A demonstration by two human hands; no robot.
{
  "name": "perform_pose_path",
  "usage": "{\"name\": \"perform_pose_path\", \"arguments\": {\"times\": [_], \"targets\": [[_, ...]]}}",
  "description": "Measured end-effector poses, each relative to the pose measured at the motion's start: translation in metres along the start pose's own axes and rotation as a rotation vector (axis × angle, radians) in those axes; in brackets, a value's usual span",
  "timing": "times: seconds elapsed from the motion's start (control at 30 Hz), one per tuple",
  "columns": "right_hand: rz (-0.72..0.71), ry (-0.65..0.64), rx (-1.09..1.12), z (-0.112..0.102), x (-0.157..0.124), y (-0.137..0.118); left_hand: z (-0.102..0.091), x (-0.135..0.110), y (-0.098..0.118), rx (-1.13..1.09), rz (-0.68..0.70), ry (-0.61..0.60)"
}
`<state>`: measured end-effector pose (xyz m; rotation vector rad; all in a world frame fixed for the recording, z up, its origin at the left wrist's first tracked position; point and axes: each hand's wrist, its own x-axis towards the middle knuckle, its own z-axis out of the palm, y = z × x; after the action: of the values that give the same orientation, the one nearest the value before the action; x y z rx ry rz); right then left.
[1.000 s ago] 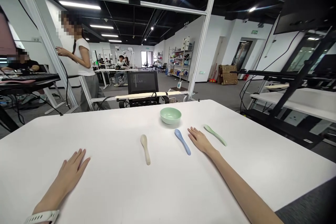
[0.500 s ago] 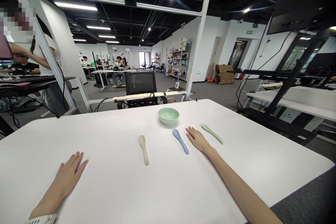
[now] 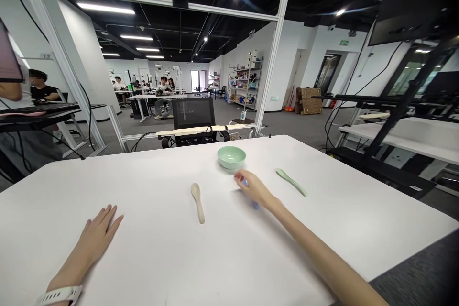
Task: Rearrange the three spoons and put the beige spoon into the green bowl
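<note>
My right hand [image 3: 254, 188] is over the blue spoon [image 3: 256, 205], covering most of it; only the handle end and a bit of blue by the fingers show. Its fingers are bent and smeared by motion, so I cannot tell whether they touch the spoon. Just beyond the fingertips stands a light green bowl [image 3: 231, 158]. To the right of that hand lies a green spoon [image 3: 291, 182], and to its left a beige spoon [image 3: 198, 203]. My left hand [image 3: 96, 234] rests flat on the white table with fingers stretched out, holding nothing.
The white table [image 3: 150, 258] has rounded far corners. Behind it are a metal frame [image 3: 272, 57] and a black mesh chair [image 3: 193, 114]. A person [image 3: 43, 88] sits at the left, with others farther back. A black stand [image 3: 390, 114] is at the right.
My right hand has moved left, from beside the blue spoon to above it, and its fingers have bent. My left hand stays on the table. A person at the far left has shifted.
</note>
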<state>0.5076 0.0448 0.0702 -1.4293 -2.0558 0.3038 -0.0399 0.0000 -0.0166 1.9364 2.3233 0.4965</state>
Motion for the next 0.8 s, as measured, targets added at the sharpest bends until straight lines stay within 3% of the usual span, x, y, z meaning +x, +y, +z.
{"name": "perform_pose_path", "arguments": {"times": [0.1,0.2,0.3,0.43,0.6,0.7,0.8], "targets": [[0.022,-0.145,0.053,0.027,0.005,-0.060,0.002,0.001,-0.002,0.000,0.006,0.015],[0.068,-0.258,0.054,0.059,0.004,-0.103,0.004,0.003,-0.005,0.004,0.013,0.025],[0.068,-0.309,-0.001,0.083,0.000,-0.125,0.006,0.005,-0.007,0.011,0.024,0.020],[0.074,-0.318,0.008,0.094,-0.004,-0.126,0.006,0.005,-0.005,0.014,0.018,0.040],[0.129,-0.154,0.116,0.061,0.018,-0.096,0.006,0.002,-0.003,-0.003,0.011,0.032],[0.163,-0.030,-0.016,0.025,0.049,-0.068,0.008,0.003,-0.006,-0.016,0.013,0.022],[0.168,-0.042,-0.192,-0.006,0.081,-0.040,0.010,0.004,-0.008,-0.017,0.010,0.026]]}}
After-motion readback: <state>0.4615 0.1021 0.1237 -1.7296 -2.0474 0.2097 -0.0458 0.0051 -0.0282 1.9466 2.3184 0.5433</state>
